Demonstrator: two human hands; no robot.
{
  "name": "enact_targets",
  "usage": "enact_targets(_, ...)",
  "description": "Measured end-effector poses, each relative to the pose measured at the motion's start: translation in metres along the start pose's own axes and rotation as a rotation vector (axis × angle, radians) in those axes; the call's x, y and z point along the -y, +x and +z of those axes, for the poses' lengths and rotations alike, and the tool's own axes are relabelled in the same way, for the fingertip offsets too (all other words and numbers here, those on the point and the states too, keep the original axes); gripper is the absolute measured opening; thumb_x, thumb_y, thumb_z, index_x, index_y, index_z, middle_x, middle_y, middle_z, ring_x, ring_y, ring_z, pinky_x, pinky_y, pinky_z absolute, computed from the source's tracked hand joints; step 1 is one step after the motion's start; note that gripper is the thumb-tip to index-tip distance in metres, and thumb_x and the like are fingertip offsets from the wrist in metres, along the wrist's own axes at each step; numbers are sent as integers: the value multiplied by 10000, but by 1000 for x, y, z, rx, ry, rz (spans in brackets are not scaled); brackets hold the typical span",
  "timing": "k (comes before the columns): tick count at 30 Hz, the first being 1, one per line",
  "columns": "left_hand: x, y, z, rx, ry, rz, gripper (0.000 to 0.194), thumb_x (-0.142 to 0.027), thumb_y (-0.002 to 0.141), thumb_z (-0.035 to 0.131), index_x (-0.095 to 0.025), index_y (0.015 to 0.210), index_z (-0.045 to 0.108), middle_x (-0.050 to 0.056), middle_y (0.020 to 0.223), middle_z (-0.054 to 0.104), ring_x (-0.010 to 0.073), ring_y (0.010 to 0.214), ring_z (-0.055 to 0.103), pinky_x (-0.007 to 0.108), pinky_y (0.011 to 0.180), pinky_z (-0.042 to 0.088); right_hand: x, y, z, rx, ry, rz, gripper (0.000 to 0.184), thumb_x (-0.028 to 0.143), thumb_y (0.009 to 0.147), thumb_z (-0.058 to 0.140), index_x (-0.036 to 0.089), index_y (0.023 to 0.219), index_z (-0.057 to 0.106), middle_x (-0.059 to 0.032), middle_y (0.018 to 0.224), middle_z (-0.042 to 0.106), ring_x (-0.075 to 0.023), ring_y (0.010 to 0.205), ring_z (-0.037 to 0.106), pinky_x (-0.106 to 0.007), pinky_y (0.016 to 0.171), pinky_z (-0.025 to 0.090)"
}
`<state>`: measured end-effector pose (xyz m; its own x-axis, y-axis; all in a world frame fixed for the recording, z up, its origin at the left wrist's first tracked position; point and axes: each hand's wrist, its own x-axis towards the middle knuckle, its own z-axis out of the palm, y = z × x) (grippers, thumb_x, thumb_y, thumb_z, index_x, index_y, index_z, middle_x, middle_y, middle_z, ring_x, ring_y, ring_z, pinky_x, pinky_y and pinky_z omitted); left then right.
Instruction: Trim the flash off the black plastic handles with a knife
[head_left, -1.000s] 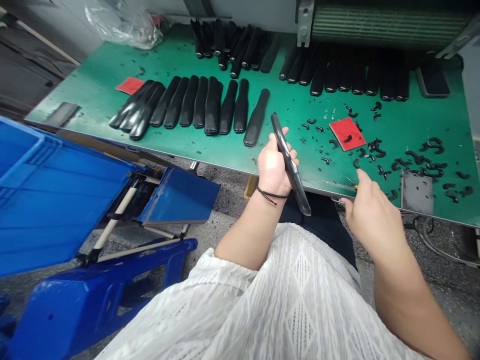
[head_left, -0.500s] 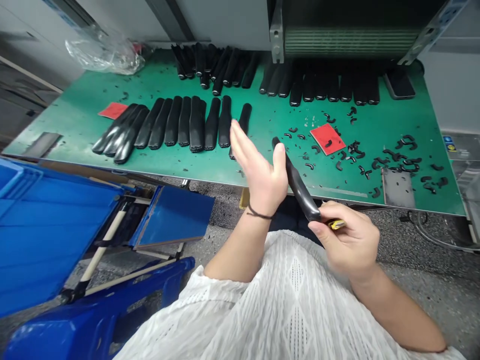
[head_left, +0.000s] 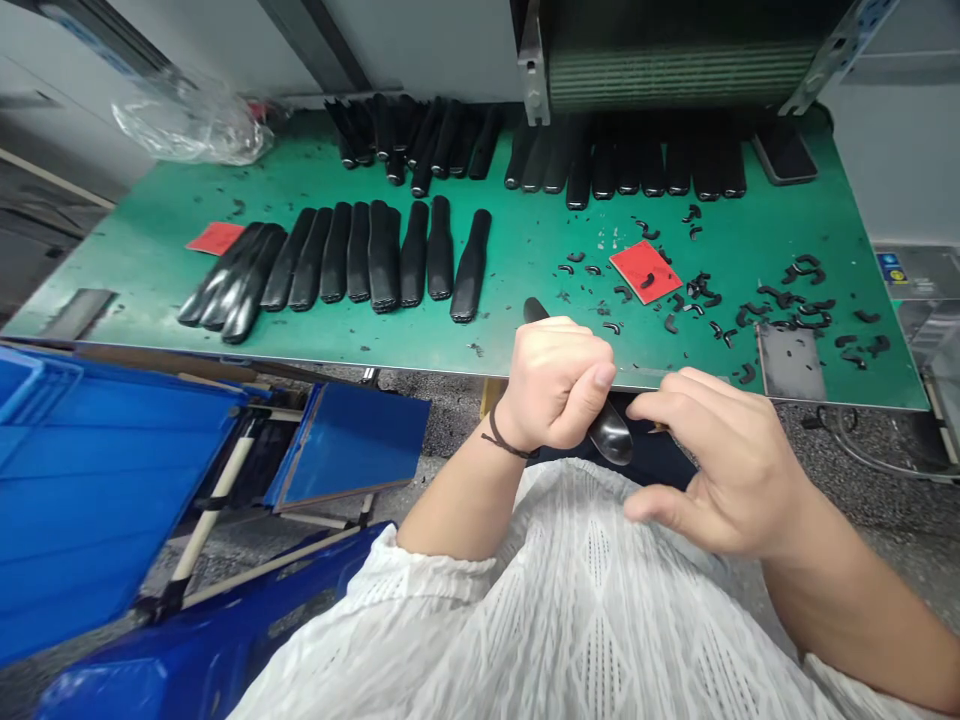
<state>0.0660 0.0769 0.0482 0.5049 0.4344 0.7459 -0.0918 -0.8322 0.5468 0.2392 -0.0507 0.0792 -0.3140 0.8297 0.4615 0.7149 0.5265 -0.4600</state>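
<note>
My left hand (head_left: pixel 559 385) is closed in a fist around a long, smooth black plastic handle-shaped piece (head_left: pixel 612 440). The rounded near end of the piece shows below the fist, and its narrow tip sticks out above. Just to its right is my right hand (head_left: pixel 720 465), thumb and forefinger apart, off the piece. A bit of a small yellow tool (head_left: pixel 659 428) shows behind its fingers; the rest is hidden. On the green tabletop (head_left: pixel 330 335) lies a row of similar black pieces (head_left: pixel 385 265), with a single one (head_left: pixel 471 270) at its right end.
More black pieces lie at the back, some under a green ribbed machine part (head_left: pixel 675 75). Curved black scraps (head_left: pixel 806 305) surround a red square (head_left: pixel 646 270) and a grey plate (head_left: pixel 791 360). A phone (head_left: pixel 784 155) lies at back right. Blue bins (head_left: pixel 112 480) stand at left.
My left hand went from cradling the black piece to an open palm beside it, and now grips it in a fist. My right hand held its near end and has now let go.
</note>
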Motion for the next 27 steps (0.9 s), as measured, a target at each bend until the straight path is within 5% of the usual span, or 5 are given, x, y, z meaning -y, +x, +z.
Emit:
enact_targets(3, -2, 0, 1, 6, -7, 8, 424, -305, 1004, 444, -214, 591, 426, -22, 496, 396, 132, 462, 344, 348, 570, 306, 3, 9, -1, 57, -93, 2, 652, 806, 915, 485, 168, 900, 615, -4, 742, 496, -148, 672, 383, -318, 600, 296)
enact_targets(9, -3, 0, 2, -7, -8, -22, 447, -318, 1009, 444, -212, 576, 421, -22, 491, 389, 128, 466, 323, 347, 567, 297, 4, 17, 1, 55, -184, -32, 560, 682, 992, 485, 198, 714, 531, 18, 661, 465, -136, 645, 329, -303, 568, 219)
enact_targets(15, -3, -1, 5, -62, -2, -96, 483, -347, 1028, 432, -207, 566, 426, -15, 475, 419, 122, 450, 367, 343, 561, 299, 6, 14, 4, -125, -391, -117, 559, 632, 1000, 508, 203, 642, 493, 10, 600, 443, -150, 644, 294, -306, 550, 175)
enact_targets(23, -17, -2, 14, -121, -82, -278, 525, -421, 1059, 410, -199, 584, 430, -9, 515, 424, 121, 490, 374, 342, 561, 268, 1, 4, 12, -324, -660, -232, 479, 639, 961, 587, 193, 803, 663, -28, 640, 571, -169, 645, 405, -334, 539, 250)
enact_targets(27, -31, -2, 6, 43, -223, -419, 601, -650, 1042, 296, -199, 683, 465, -4, 594, 451, 133, 548, 400, 319, 560, 278, -1, 7, 10, -406, -480, -255, 341, 515, 963, 651, 200, 833, 637, -28, 642, 583, -166, 635, 446, -338, 547, 316)
